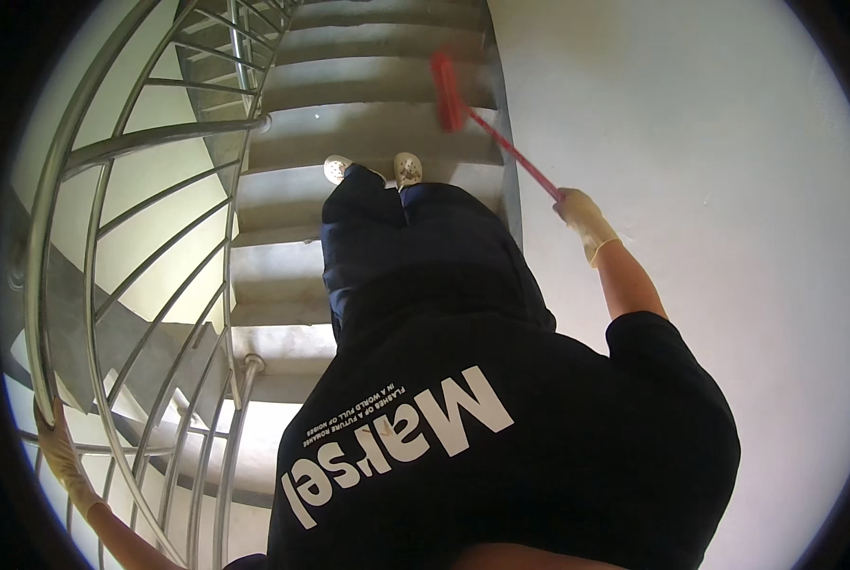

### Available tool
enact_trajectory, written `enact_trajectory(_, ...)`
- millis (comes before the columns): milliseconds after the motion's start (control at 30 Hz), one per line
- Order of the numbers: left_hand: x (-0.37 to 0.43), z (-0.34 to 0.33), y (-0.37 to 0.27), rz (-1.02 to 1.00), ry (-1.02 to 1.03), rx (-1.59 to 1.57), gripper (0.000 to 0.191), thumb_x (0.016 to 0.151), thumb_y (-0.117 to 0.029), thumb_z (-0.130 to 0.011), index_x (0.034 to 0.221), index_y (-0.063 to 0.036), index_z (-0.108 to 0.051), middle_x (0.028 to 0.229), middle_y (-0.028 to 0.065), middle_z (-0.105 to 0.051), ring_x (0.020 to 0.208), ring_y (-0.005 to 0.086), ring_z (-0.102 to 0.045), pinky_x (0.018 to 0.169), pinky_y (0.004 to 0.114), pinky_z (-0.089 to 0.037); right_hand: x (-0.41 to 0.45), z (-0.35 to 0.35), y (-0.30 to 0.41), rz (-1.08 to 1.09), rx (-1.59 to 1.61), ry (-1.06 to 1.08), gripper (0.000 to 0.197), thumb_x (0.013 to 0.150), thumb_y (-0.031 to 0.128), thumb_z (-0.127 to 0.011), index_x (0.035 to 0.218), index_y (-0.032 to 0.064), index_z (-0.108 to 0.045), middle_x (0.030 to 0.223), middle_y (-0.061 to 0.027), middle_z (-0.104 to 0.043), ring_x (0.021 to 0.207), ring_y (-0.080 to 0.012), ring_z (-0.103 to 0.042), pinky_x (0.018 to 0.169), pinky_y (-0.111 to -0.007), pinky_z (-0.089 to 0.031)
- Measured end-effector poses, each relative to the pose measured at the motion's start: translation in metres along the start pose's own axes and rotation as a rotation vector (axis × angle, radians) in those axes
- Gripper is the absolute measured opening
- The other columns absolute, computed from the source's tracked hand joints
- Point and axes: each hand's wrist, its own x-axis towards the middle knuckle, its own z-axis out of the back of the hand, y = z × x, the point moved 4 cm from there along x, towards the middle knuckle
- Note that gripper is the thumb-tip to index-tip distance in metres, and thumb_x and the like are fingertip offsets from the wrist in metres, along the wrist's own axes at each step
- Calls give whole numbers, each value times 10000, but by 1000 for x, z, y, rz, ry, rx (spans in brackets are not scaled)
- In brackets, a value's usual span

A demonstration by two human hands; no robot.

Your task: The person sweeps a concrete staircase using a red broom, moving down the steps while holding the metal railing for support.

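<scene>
My right hand (580, 214), in a pale rubber glove, is shut on the end of a thin red handle at the right. The handle runs up and left to the red head (447, 92) of a brush or broom, which is blurred and lies over the upper stair treads. Whether the head touches a tread, I cannot tell. At the far lower left my left hand (61, 452), gloved alike, grips the metal handrail (40, 285) of the stair railing. Part of its fingers is hidden behind the rail.
Concrete stairs (275, 199) run through the middle, with my light clogs (408, 169) on a tread. Metal railing bars (161, 249) bound them on the left, and a pale wall (681, 142) with a dark skirting on the right. Lower flights show through the bars.
</scene>
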Motion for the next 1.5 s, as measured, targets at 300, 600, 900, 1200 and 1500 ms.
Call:
enact_trajectory(300, 6, 29, 25, -91, 227, 549, 428, 942, -188, -175, 1318, 7, -235, 1378, 93, -245, 1283, 156, -197, 1069, 348, 86, 48, 28, 36, 21, -306, -162, 241, 767, 169, -438, 909, 68, -605, 925, -130, -611, 883, -300, -579, 740, -376, -460)
enact_trajectory(600, -36, -1, -2, -9, 133, 83, 416, 937, -154, -180, 1325, -9, -229, 1386, 78, -233, 1285, 167, -190, 1070, 357, 89, 24, 36, 49, 148, -305, -324, 241, 806, 154, -399, 956, 82, -573, 905, -125, -613, 844, -298, -585, 724, -380, -460)
enact_trajectory(900, -5, 19, 1, -29, 113, 4, 429, 935, -172, -195, 1344, -44, -176, 1398, 51, -205, 1291, 166, -174, 1073, 371, 73, 7, -8, -2, 59, -336, -177, 213, 795, 152, -426, 901, 84, -598, 866, -118, -620, 805, -287, -600, 693, -368, -469)
enact_trajectory(1200, -9, 35, 25, -85, 150, 12, 452, 934, -201, -214, 1360, -75, -126, 1408, 26, -181, 1297, 164, -159, 1078, 382, 50, 44, 12, 51, 106, -260, -426, 201, 800, 157, -414, 862, 68, -584, 849, -121, -620, 800, -302, -597, 686, -387, -465)
enact_trajectory(1500, -1, 43, 24, 28, 44, -1009, 450, 942, -227, -168, 1362, -73, -116, 1407, 23, -183, 1296, 146, -156, 1065, 354, 112, -13, -28, 15, 131, -55, -130, 249, 787, 192, -431, 953, 66, -567, 830, -132, -610, 773, -285, -592, 678, -379, -454)
